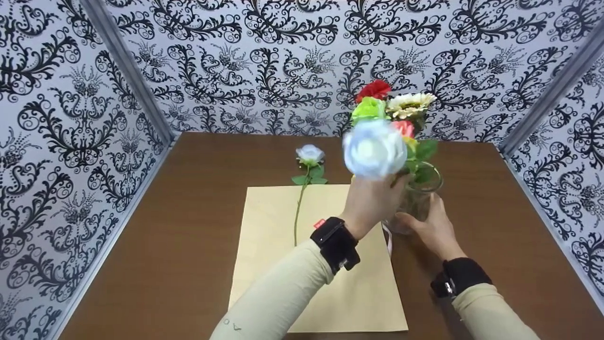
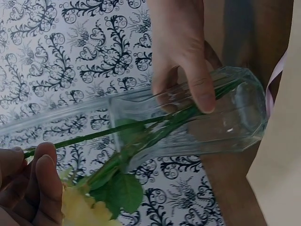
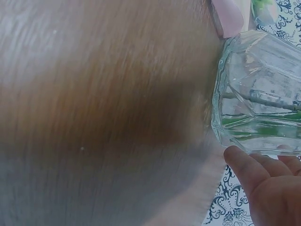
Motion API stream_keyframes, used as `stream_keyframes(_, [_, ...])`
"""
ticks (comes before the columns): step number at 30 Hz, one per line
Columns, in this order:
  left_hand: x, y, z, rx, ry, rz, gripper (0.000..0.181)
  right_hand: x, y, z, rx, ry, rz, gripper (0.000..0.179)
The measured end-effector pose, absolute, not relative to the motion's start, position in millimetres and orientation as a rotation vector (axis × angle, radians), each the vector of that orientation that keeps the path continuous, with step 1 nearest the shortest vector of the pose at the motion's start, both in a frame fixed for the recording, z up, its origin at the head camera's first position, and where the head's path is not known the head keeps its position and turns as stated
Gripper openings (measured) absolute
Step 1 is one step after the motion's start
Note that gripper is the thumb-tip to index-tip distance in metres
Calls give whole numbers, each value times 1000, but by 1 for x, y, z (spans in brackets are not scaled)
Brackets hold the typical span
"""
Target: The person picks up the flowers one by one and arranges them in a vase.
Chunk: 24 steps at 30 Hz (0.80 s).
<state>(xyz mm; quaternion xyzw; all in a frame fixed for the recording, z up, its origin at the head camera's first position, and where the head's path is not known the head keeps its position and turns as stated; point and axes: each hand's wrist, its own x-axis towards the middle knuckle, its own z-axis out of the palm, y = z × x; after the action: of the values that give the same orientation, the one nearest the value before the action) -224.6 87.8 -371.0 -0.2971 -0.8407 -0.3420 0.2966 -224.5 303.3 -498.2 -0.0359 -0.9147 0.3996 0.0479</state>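
Note:
My left hand [image 1: 370, 200] pinches the thin green stem [image 2: 89, 136] of a pale blue rose [image 1: 375, 150], whose bloom is blurred in the head view. In the left wrist view, that stem runs through the mouth of a clear faceted glass vase [image 2: 235, 117] among other stems inside. My right hand [image 1: 435, 229] grips the vase low on its side, thumb and fingers around the glass. Above the rim gather a red flower [image 1: 373, 89], a green flower [image 1: 369, 108], a cream daisy-like flower [image 1: 410, 105] and a coral flower [image 1: 404, 128]. A yellow bloom [image 2: 87, 207] shows near my left fingers.
Another pale blue rose [image 1: 310, 155] lies on the brown table [image 1: 155, 236], its stem across a sheet of tan paper [image 1: 269, 274]. A pink ribbon [image 3: 229, 18] lies beside the vase's base. Patterned panels [image 1: 292, 71] enclose the table at the back and sides.

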Motion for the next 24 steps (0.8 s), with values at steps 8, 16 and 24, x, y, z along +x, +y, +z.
stream_keyframes(8, [-240, 90, -382, -703, -2327, -1184, 21, -224, 302, -499, -106, -2769, 1211, 115])
stream_keyframes(16, [-254, 86, -382, -527, -2446, -1532, 21, -224, 303, -498, -112, -2807, 1218, 121])
stream_keyframes(24, [-269, 85, -377, -455, -2370, -1930, 13, -224, 304, -498, -122, -2807, 1244, 123])
